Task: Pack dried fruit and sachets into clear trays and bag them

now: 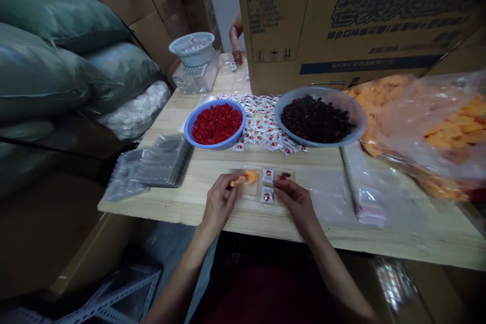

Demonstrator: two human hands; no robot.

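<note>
Our left hand [218, 207] pinches a strip of dried orange fruit [237, 181] between thumb and fingers, its tip reaching over the left edge of a clear plastic tray [248, 190] on the wooden table [212, 164]. A second orange piece [251, 177] lies in the tray's left compartment, just beside the strip. Our right hand [298, 205] sits at the tray's right side, its fingers [278, 185] drawn together and touching or just over the tray; we cannot tell whether they hold anything. Right by those fingers lie dark red fruit pieces [284, 175] in the right compartment, and two small red-and-white sachets [268, 175] [267, 195] lie in the middle of the tray.

Ahead of us, a blue bowl [186, 131] holds diced red fruit, and a grey-blue bowl [360, 121] holds dark berries, with a spread of loose sachets [261, 129] between and around them. A stack of empty clear trays [159, 162] lies to our left, and a plastic bag of orange fruit [448, 126] lies to our right. At the table's far end, another person's hand [237, 53] rests near a pale blue basin [192, 48].
</note>
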